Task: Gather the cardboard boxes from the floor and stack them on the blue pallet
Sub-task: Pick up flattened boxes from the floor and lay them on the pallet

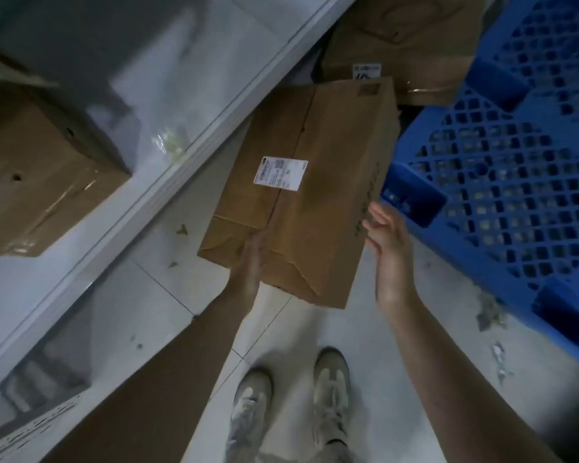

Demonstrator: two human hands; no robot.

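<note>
Shelf (168,182): white, running diagonally along the left. It carries one taped cardboard carton (41,175), closed, contents not visible.

Floor (168,295): pale tiles with scattered scraps.

Box (315,208): brown cardboard, long and closed, top seam running lengthwise. It lies between the shelf and the pallet, not on the pallet. Whether it rests fully on the floor cannot be told. Contents not visible.

Label (280,172): white sticker on the top of the box beside the seam. The print is too blurred to read. Dark lettering along the right side of the box is also unreadable.

Left hand (248,265): laid on the near end of the box, fingers straight against the cardboard, not curled round it.

Right hand (390,252): released, fingers (380,215) spread and straight, just beside the right side of the box. Contact cannot be told.

Rear box (408,38): brown, closed, beyond the box, with a small white tag (366,71), unreadable.

Pallet (515,168): blue plastic lattice on the right, nothing visible on it.

Shoes (331,382): pale, at the bottom centre.
</note>
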